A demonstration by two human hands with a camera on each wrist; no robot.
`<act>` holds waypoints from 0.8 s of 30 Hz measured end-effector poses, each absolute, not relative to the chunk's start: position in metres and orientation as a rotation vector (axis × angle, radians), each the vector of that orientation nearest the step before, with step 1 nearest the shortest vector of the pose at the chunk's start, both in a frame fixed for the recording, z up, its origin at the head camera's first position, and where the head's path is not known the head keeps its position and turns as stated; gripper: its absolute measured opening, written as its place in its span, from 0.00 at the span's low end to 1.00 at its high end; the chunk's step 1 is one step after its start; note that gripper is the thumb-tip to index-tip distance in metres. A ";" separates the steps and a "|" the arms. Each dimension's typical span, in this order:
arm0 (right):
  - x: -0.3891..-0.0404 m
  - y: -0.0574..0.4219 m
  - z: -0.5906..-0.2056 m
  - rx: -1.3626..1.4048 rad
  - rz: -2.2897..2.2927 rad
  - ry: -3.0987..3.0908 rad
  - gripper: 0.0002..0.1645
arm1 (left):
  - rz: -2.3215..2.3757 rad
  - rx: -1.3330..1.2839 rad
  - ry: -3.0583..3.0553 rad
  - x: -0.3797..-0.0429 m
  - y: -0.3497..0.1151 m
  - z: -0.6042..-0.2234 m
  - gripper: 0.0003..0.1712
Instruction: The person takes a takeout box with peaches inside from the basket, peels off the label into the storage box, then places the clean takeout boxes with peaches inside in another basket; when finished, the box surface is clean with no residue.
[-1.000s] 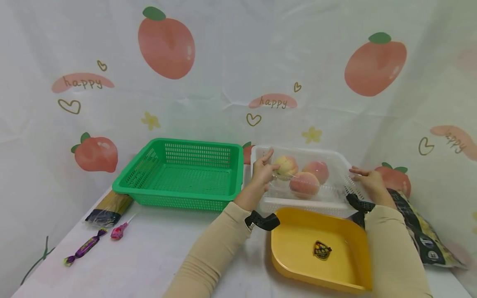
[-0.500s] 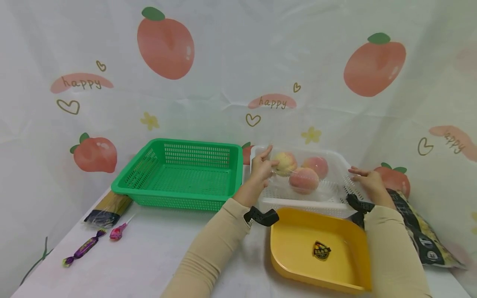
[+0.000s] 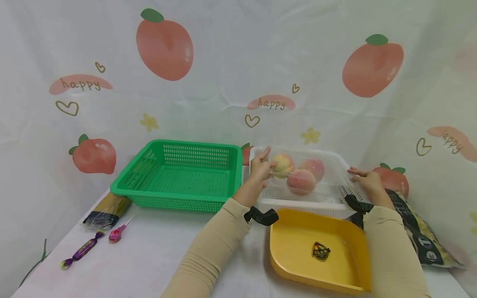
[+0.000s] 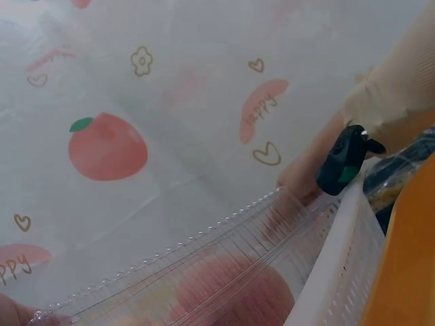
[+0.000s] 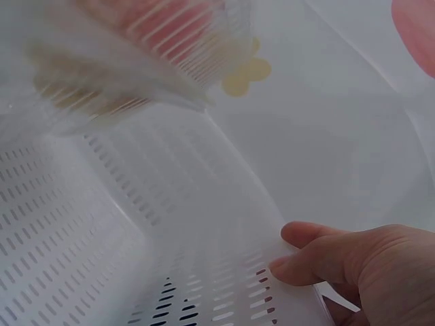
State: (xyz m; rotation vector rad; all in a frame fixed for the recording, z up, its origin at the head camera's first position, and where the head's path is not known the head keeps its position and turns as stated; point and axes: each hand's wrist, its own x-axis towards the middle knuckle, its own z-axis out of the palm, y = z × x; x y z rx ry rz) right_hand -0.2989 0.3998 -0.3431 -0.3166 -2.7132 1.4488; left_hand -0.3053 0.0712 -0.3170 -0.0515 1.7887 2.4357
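Note:
A clear plastic box (image 4: 153, 282) with a ridged edge holds three peaches (image 3: 301, 182). My left hand (image 3: 258, 171) grips its left end, thumb and fingers at the edge, over the white basket (image 3: 331, 205). From the right wrist view, the box (image 5: 129, 88) is tilted above the basket's slotted floor. My right hand (image 3: 369, 182) pinches the basket's right rim, with the thumb inside the wall in the right wrist view. In the left wrist view, only a bit of my left hand (image 4: 12, 312) shows at the lower left corner.
A green basket (image 3: 149, 194) stands left of the white one, beside packaged noodles (image 3: 108, 209). Nearer lie a pink lollipop (image 3: 116, 234) and a purple-wrapped candy (image 3: 83, 250). A yellow tray (image 3: 294, 256) sits in front, and a black bag (image 3: 421, 236) lies at right.
The clear box with the peaches has shifted slightly left along with my left hand. My right hand keeps its place at the basket's rim. The head view has drifted a little.

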 end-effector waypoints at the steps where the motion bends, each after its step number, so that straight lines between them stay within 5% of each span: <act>1: -0.299 0.399 -0.343 -0.319 1.447 -2.713 0.29 | 2.428 -0.055 1.797 -0.306 0.072 -0.317 0.35; 24: -0.301 0.402 -0.345 -0.355 1.440 -2.719 0.28 | 2.405 -0.211 1.887 -0.317 0.079 -0.335 0.36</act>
